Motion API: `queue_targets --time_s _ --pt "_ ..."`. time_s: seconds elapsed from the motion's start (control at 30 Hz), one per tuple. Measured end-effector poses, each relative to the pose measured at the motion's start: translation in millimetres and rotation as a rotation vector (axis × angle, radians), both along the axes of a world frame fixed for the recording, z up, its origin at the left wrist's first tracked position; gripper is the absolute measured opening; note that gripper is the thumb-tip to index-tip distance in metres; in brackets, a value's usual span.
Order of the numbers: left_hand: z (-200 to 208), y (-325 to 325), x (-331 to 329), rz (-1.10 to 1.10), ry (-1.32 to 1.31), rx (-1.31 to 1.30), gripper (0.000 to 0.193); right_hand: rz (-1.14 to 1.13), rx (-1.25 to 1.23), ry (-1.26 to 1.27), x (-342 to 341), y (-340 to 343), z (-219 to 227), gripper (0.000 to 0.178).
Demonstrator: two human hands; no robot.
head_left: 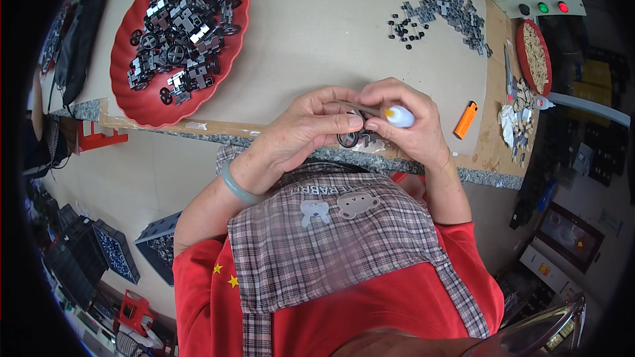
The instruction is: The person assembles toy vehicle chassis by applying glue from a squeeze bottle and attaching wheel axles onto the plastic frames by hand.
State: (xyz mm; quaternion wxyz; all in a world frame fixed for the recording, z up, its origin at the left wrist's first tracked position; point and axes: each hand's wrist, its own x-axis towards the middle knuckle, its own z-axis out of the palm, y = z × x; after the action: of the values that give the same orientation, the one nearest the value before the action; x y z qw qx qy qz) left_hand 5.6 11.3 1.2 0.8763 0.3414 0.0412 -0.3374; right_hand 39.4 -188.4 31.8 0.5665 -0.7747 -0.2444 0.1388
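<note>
Both hands meet over the near edge of the table. My left hand (301, 129), with a pale green bangle on its wrist, is closed in a pinch on a small black wheeled part (348, 139) with a spoked wheel. My right hand (417, 122) is closed around a small white squeeze bottle (401, 117) with yellow near its end. The right fingertips come close to the part, and the fingers partly hide where they meet it. Left of the hands, a red scalloped tray (132, 107) holds a heap of similar black and grey wheeled parts (182, 33).
At the back right lie a pile of grey plastic pieces (456, 13) and several small black wheel pairs (407, 30). An orange lighter (465, 120) rests right of my hands. Farther right are a red dish (522, 59) of tan bits and scattered small scraps (522, 119).
</note>
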Motion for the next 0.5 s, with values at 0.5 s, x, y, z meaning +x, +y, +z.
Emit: queue_targets --time_s 0.5 --pt "-0.9 3.6 5.7 0.039 -0.049 0.026 0.035 0.007 0.184 0.392 5.6 -3.3 -7.5 0.022"
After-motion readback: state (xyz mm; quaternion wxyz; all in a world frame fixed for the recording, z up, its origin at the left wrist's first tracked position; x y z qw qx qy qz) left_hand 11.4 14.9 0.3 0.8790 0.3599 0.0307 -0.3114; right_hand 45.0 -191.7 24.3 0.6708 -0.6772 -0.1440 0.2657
